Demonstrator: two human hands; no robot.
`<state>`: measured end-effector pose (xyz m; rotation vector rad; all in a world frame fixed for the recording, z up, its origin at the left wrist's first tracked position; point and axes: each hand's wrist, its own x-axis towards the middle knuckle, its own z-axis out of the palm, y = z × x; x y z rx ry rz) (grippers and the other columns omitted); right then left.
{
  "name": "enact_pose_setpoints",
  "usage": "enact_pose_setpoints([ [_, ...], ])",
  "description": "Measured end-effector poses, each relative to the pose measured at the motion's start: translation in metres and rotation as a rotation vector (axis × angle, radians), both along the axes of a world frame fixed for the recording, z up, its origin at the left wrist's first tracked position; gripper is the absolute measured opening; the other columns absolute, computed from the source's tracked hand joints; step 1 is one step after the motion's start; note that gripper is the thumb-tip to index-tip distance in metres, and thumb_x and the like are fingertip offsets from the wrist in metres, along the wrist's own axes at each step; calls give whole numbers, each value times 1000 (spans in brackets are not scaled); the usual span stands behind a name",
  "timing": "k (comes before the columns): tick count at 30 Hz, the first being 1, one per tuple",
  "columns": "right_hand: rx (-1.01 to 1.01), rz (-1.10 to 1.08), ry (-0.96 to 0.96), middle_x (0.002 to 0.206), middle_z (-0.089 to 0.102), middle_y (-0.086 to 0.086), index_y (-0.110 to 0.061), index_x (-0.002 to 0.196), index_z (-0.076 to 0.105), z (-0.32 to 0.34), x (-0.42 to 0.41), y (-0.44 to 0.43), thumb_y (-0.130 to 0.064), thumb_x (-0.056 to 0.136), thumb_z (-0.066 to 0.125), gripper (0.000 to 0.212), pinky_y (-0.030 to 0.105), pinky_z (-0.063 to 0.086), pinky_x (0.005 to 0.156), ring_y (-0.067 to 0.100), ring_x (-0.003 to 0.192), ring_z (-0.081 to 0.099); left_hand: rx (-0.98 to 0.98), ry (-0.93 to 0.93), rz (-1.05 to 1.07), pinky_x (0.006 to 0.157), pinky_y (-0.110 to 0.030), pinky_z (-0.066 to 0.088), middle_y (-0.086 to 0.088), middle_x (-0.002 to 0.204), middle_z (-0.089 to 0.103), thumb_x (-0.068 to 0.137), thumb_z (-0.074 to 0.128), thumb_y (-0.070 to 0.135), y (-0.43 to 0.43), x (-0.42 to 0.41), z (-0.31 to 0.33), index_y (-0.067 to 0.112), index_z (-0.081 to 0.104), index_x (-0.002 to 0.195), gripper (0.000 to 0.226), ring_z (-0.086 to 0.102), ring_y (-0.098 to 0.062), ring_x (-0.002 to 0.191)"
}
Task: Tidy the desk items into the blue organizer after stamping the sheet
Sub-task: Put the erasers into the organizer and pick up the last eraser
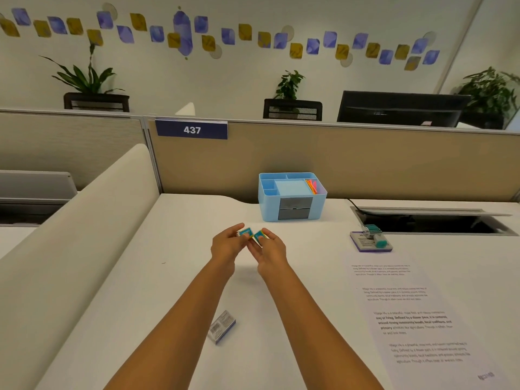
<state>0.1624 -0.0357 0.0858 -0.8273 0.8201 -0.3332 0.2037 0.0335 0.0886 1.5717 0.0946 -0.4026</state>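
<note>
Low in the frame a small grey-and-blue cardboard box (221, 327) lies on the white desk (174, 277) left of the printed white sheet (416, 319), at centre the left hand (225, 246) pinches one small teal box (244, 232) and the right hand (270, 249) pinches a second teal box (259, 235), with the light-blue plastic organizer (292, 196) standing behind them.

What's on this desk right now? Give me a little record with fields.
left hand: pinches a small teal box
right hand: pinches a second teal box
blue organizer: behind the hands, by the partition
printed sheet: flat at right, blue mark at its near corner
stamp kit: just beyond the sheet
grey box: lying on the desk, nearer than the hands
</note>
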Motion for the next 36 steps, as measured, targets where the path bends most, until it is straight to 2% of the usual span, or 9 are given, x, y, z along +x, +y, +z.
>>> enact_pose_setpoints([
  [7,-291,-28,38,128,56,15,-10,119,59,11,28,-26,-2,92,55,28,35,54,93,30,112,61,303,-371,-150,100,-34,44,-11,124,63,86,62,15,-22,15,12,9,61,121,35,59,-25,112],
  [10,-409,-4,11,124,58,14,-8,118,60,22,37,-42,-4,89,60,29,34,54,92,28,110,61,418,-511,-154,93,-31,47,-10,117,66,85,63,23,-35,30,23,12,63,119,35,62,-23,105],
  [13,-563,-11,-1,118,63,13,-7,114,64,33,53,-61,-4,88,62,27,31,54,89,25,106,63,437,-601,-148,79,-26,48,-10,106,69,83,65,19,-49,49,35,9,65,109,28,64,-21,95],
  [17,-821,-48,64,117,66,11,-7,114,66,44,77,-89,-7,90,60,25,33,53,95,25,107,63,401,-622,-88,70,-24,45,-11,98,68,80,66,9,-70,71,48,7,62,101,21,59,-17,80],
  [21,-1037,-30,155,119,64,12,-7,118,64,47,94,-109,-9,93,55,26,26,51,87,24,107,62,407,-673,-52,68,-28,50,-10,96,69,82,64,9,-89,91,50,8,63,97,16,63,-21,83],
  [23,-1112,-28,199,119,64,12,-8,118,63,45,102,-117,-11,94,55,26,25,51,85,23,107,62,408,-687,-46,63,-25,47,-9,94,69,81,65,10,-97,99,49,8,63,96,15,61,-19,80],
  [26,-1170,-12,238,115,66,13,-6,113,64,38,115,-125,-11,93,57,22,26,51,86,23,104,63,383,-685,-50,56,-18,43,-11,94,68,82,66,10,-108,109,43,6,63,95,14,57,-15,75],
  [30,-1211,24,303,116,65,12,-6,112,65,29,128,-130,-14,94,55,22,27,50,87,23,104,62,363,-660,-67,65,-24,45,-15,97,67,84,63,9,-123,115,30,4,62,98,15,58,-16,77],
  [36,-1269,125,421,124,62,11,-9,122,61,17,133,-133,-20,94,53,31,31,48,96,25,110,61,401,-648,-88,67,-23,42,-14,96,65,86,62,8,-134,122,13,4,59,98,13,54,-15,77],
])
